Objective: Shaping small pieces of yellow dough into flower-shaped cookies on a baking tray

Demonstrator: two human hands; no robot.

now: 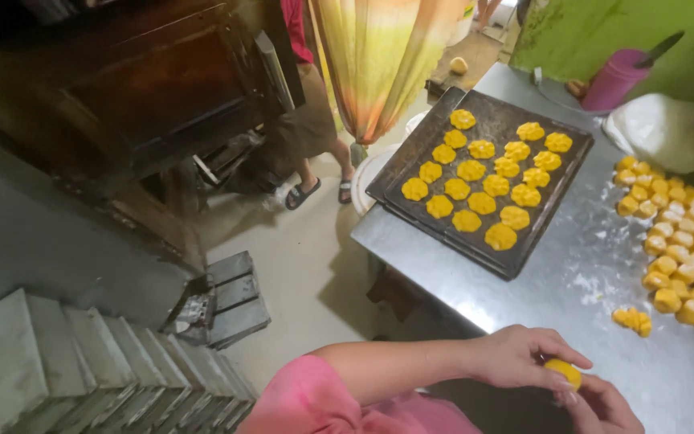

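Observation:
Both my hands meet at the bottom right over the near edge of a steel table (572,273). My left hand (516,356) and my right hand (604,406) pinch one small yellow dough ball (565,371) between their fingers. A dark baking tray (552,209) lies farther back on the table, with several flattened yellow dough pieces (481,202) on it in rows. One loose shaped piece (633,319) lies on the table close to my hands.
Several yellow dough balls (688,241) crowd the table's right side, with a white bag (668,133) and a pink container (614,79) behind. Another person's legs in sandals (315,153) stand by a dark cabinet (146,88). Stacked grey trays (82,362) fill the lower left.

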